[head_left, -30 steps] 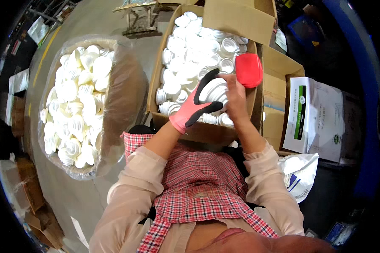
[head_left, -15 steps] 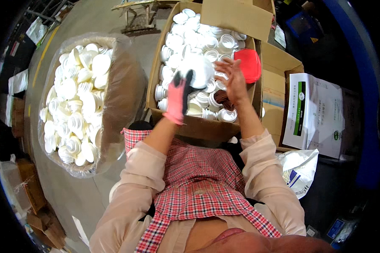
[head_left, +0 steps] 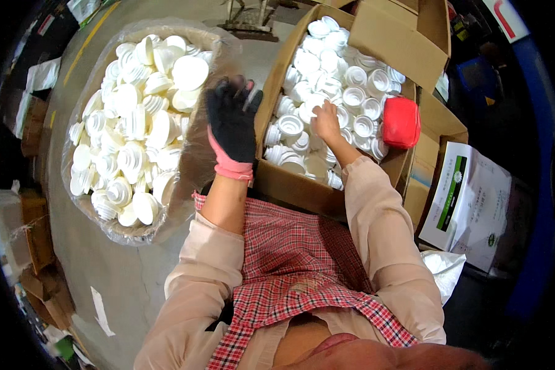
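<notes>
White caps [head_left: 345, 92] under bare right hand [head_left: 324, 120], fingers curled; gloved left hand [head_left: 231, 120] spread, empty.

Our left hand [head_left: 231, 123], in a black glove with a pink cuff, is raised with its back to us, fingers spread and loosely open. Our bare right hand [head_left: 325, 120] reaches forward and down, fingers curled. Both forearms extend from pale pink sleeves.
</notes>
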Available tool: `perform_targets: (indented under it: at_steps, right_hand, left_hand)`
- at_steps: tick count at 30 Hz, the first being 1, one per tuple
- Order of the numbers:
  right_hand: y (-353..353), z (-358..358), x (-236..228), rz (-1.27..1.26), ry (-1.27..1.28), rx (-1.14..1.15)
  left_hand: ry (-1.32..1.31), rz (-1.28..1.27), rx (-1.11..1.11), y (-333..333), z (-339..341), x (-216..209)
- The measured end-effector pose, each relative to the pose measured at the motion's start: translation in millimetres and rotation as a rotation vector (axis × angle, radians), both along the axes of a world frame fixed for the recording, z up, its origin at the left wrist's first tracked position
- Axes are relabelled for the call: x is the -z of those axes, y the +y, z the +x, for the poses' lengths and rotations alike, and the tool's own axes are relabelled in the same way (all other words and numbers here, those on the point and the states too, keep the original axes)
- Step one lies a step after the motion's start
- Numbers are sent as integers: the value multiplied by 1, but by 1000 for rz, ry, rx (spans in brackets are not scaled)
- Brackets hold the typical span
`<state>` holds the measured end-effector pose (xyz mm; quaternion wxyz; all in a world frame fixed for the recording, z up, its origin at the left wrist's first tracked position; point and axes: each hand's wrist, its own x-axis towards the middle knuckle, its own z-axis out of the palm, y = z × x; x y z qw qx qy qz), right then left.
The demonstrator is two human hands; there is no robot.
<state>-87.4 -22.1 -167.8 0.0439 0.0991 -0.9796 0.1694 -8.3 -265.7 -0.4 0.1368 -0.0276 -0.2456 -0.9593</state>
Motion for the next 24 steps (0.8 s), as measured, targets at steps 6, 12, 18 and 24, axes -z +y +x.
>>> perform_targets:
  at_steps: [6, 12, 18, 24]
  right_hand:
    - [6, 2, -63, -504, 112, -250]
    - [58, -5, -89, -544, -192, -7]
    - [74, 9, 40, 35, -4, 157]
    - [75, 12, 9, 13, 81, 50]
  left_hand:
    - [-545, -145, 275, 20, -1, 9]
    - [-227, 308, 626, 13, -10, -1]
    - [-178, 282, 550, 16, -15, -4]
    - [-109, 424, 591, 24, -15, -24]
